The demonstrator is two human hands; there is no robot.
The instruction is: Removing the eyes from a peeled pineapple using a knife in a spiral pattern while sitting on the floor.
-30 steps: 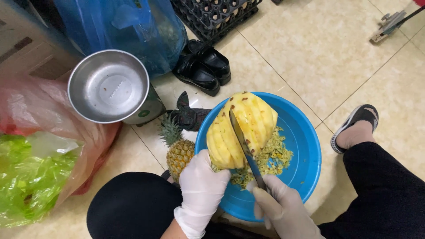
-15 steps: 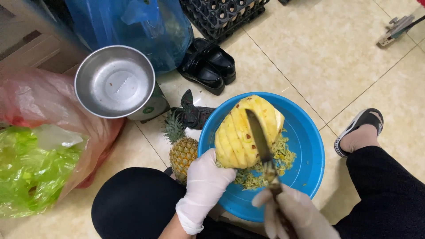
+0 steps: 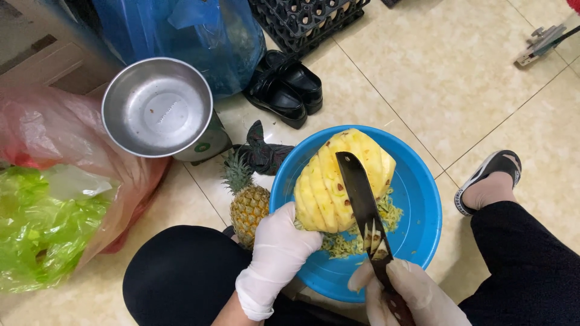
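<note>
A peeled yellow pineapple (image 3: 332,181) with spiral grooves rests tilted over a blue plastic basin (image 3: 417,199). My left hand (image 3: 278,253), in a white glove, grips the pineapple's lower end. My right hand (image 3: 405,296), also gloved, holds a dark-bladed knife (image 3: 361,205) whose blade lies across the fruit, tip pointing away from me. Pineapple trimmings (image 3: 356,238) lie in the basin under the fruit. A small unpeeled pineapple (image 3: 246,202) stands on the floor just left of the basin.
A round metal bowl (image 3: 157,107) sits at the left on a container. Pink and green plastic bags (image 3: 42,199) lie far left, a blue bag (image 3: 199,36) behind. Black shoes (image 3: 287,87) and a black crate (image 3: 308,15) are beyond the basin. My sandalled foot (image 3: 489,184) is at right.
The knife has shifted to the right across the pineapple and now lies over its middle. The view has also drifted slightly, with the left hand still holding the fruit.
</note>
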